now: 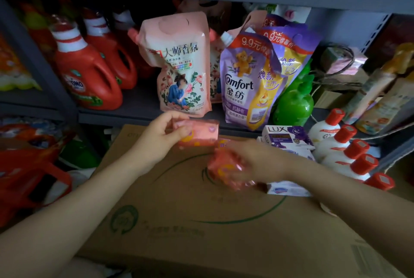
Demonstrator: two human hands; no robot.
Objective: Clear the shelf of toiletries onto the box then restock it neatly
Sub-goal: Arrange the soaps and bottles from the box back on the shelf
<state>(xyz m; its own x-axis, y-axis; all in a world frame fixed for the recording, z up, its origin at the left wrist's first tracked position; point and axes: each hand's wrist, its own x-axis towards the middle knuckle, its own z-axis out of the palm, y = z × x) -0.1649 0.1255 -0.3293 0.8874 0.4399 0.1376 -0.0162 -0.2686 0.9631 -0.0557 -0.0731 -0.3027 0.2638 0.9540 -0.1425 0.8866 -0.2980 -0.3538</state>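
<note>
Motion blur smears the right hand [251, 161] and its pink packet [226, 169]

1. The flat brown cardboard box [179, 217] bears green curved lines and a green round emblem;
2. the soft pink wrapped soap packets [197, 135] show yellow and purple spots;
3. the tall pink-and-cream refill pouch [179, 64] carries roses and a blue-clad figure;
4. the purple softener pouch [244, 80] has a red banner, a yellow panel and a tan bear;
5. the red plastic detergent jugs [89, 76] have white-banded necks;
6. the white lotion bottles [336, 143] wear red caps;
7. the glossy spray bottle [295, 103] is bright green;
8. the metal shelf [134, 107] is dark grey.
</note>
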